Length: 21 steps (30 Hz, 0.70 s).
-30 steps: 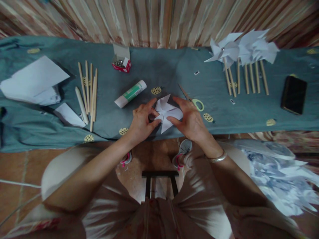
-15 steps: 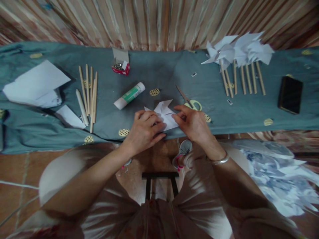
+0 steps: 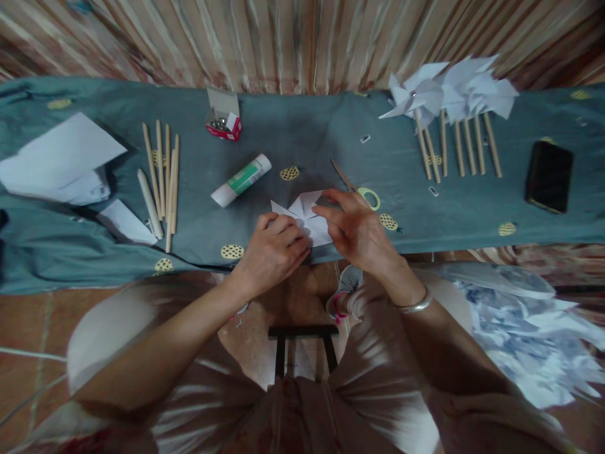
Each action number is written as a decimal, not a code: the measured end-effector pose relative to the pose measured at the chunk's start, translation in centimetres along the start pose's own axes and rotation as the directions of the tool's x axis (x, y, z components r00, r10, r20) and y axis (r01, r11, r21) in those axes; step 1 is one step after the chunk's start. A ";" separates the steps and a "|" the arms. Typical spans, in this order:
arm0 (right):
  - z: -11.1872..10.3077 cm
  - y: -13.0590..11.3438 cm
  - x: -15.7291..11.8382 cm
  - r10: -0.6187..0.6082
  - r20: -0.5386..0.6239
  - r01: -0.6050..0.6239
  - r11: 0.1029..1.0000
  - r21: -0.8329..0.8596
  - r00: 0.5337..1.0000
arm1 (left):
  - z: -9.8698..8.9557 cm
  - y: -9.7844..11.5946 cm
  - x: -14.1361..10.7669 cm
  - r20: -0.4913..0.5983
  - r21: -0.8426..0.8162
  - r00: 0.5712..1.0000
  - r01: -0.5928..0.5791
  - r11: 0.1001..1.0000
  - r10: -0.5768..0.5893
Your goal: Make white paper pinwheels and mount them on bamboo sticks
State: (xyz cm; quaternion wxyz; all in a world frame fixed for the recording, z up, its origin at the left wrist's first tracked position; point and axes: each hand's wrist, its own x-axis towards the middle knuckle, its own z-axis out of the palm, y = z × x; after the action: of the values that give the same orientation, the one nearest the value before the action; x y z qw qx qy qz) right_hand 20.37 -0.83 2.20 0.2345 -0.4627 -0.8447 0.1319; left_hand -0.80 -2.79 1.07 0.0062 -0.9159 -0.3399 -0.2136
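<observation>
A piece of white paper (image 3: 317, 231), folded into a pinwheel shape, is laid near the person's edge of the cloth-covered table (image 3: 302, 135). Its lower left part is covered by the left hand (image 3: 280, 246), and its right side is partly hidden by the right hand (image 3: 353, 226). A pointed tip is left exposed at the upper left, with a folded flap beside it at the top. The centre is only partly seen, between the fingers.
</observation>
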 end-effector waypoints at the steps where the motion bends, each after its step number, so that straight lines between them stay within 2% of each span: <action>1: 0.2 0.1 0.0 0.002 0.001 -0.002 1.000 -0.008 1.000 | 0.0 0.0 0.0 -0.016 0.012 1.000 -0.011 1.000 0.011; 7: 0.8 0.5 -0.1 0.006 0.000 -0.006 1.000 -0.007 1.000 | -0.1 0.0 0.0 -0.058 0.040 0.998 -0.028 0.999 0.030; 11: 0.3 0.6 0.0 0.015 0.002 -0.015 0.997 0.079 1.000 | -0.3 -0.2 -0.1 -0.066 0.027 0.998 -0.012 1.000 0.014; 16: -1.1 0.9 -0.3 0.066 0.118 -0.098 0.953 0.286 0.991 | -0.4 -0.5 -0.5 -0.062 0.000 0.998 0.028 1.000 -0.028; 21: -1.8 1.0 -0.7 0.066 0.222 -0.148 0.915 0.376 0.973 | -0.7 -0.8 -0.8 -0.026 -0.030 0.998 0.053 0.998 -0.053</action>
State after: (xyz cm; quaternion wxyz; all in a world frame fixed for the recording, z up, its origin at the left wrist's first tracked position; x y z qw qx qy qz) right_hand 22.35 -0.88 3.11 0.2259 -0.4364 -0.7945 0.3568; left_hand -2.11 -2.84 1.26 -0.0081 -0.9036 -0.3608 -0.2309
